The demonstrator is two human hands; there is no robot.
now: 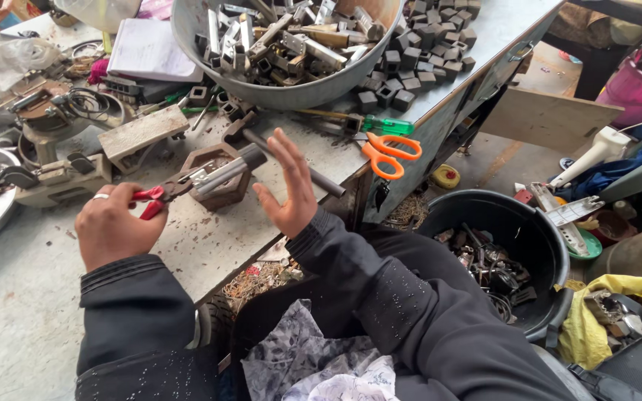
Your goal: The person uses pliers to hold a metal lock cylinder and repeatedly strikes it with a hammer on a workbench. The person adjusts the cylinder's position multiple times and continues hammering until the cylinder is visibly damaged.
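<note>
My left hand (117, 225) grips red-handled pliers (159, 194), whose jaws clamp a short grey metal cylinder part (224, 170). That part hangs just above a brown hexagonal block (215, 178) on the worn bench. My right hand (289, 186) is open beside the cylinder's right end, fingers spread, palm facing left, holding nothing. A dark metal rod (325, 181) lies on the bench behind the right hand.
A large metal bowl (276, 93) full of metal parts stands at the back, with small dark blocks (425, 52) beside it. Orange-handled scissors (388, 154) lie at the bench edge. A black bucket (503, 252) of scrap sits on the floor to the right.
</note>
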